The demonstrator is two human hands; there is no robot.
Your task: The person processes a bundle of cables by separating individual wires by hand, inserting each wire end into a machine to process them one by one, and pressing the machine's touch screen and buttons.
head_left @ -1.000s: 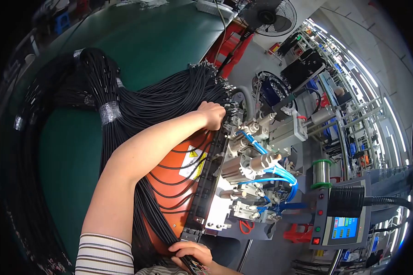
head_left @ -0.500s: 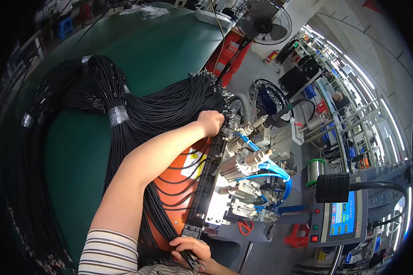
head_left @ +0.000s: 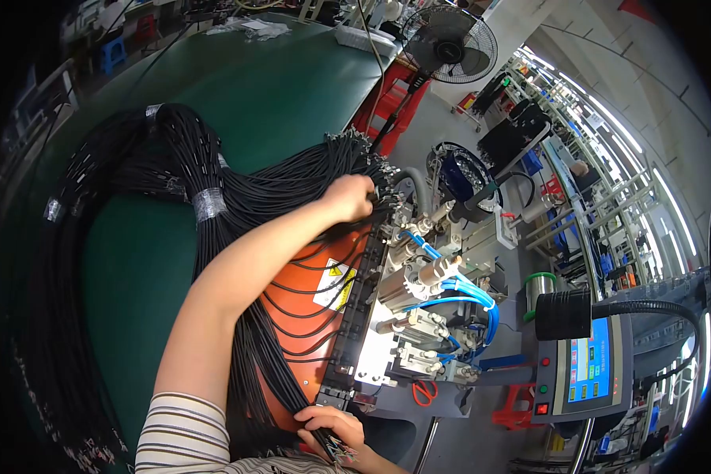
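My left hand reaches across to the fanned ends of a large bundle of black cables, beside the machine. Its fingers are curled closed, and what they hold, if anything, is hidden. My right hand is closed round a thinner bunch of black cables near the bottom edge, with stripped wire ends poking out past the fingers. Between the hands, several single cables run over an orange plate into a dark rail along the machine.
Clear tape binds the big bundle on the green table. Blue air hoses loop over the machine. To the right stand a control screen, a black lamp head and a wire spool. A fan stands behind.
My left hand has moved up and slightly left, from the machine's rail toward the cable ends. My right hand keeps its hold on the cables. The view has shifted slightly.
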